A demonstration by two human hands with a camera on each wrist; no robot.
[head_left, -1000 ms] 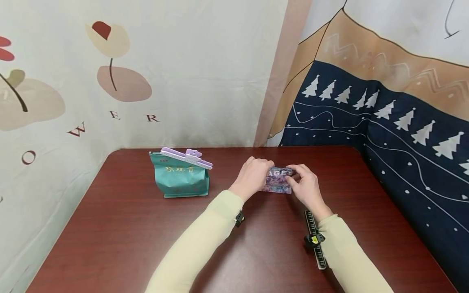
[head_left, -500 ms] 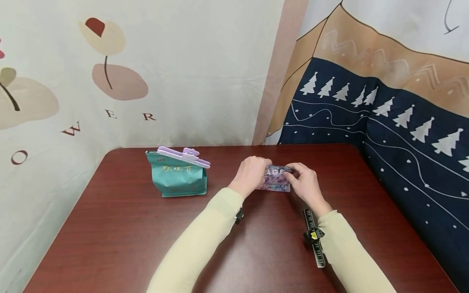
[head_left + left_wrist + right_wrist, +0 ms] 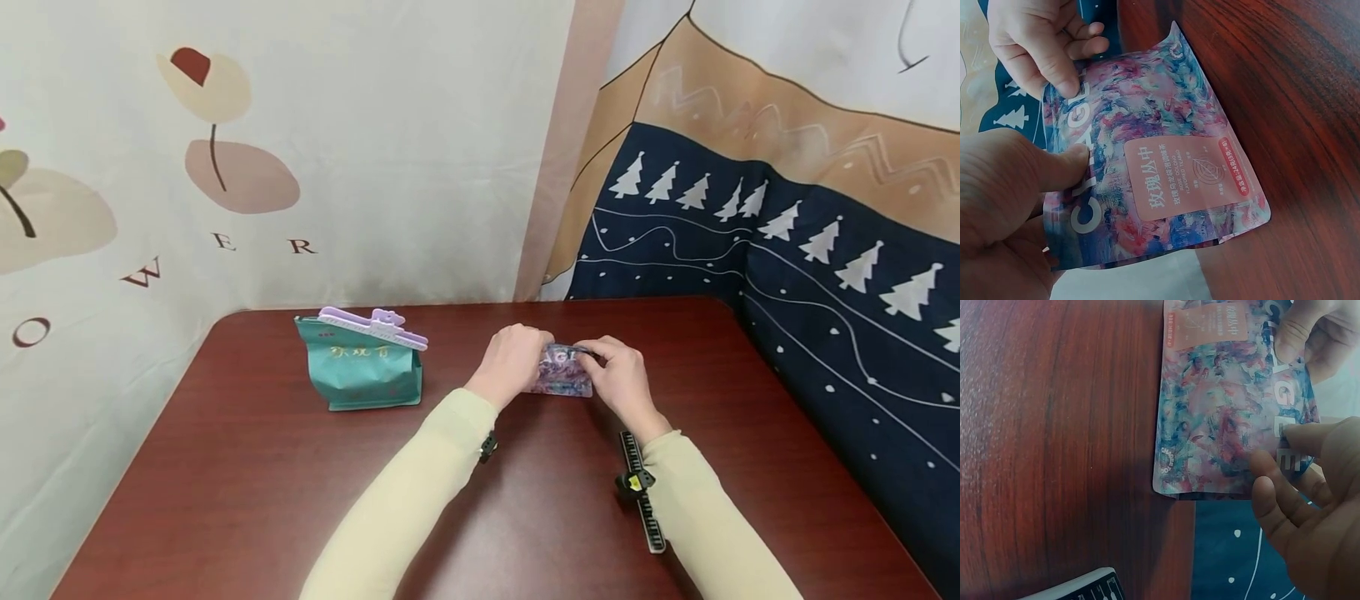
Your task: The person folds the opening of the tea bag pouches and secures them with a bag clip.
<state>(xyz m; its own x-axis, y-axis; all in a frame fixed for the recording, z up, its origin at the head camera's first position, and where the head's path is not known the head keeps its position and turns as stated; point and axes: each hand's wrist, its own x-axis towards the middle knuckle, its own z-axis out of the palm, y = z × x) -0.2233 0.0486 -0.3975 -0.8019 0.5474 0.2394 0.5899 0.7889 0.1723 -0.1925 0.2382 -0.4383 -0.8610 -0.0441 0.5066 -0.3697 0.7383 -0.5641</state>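
Note:
A colourful pouch of rose oolong teabags stands on the table in the head view, pink, purple and blue, its pink label plain in the left wrist view. My left hand grips its top left part, thumb across the front by the white lettering. At the top right, my right hand pinches the upper edge between thumb and forefinger. In the right wrist view, that hand's other fingers curl loosely near the pouch's side. The fingertips behind the pouch are hidden.
A teal bag with a lilac clip across its top stands to the left. A long black patterned strip with a pale edge lies by my right forearm. Curtains rise behind the brown table.
The right hand has edged slightly left along the pouch's top, covering more lettering. The left hand keeps its grip. The head view has shifted a little.

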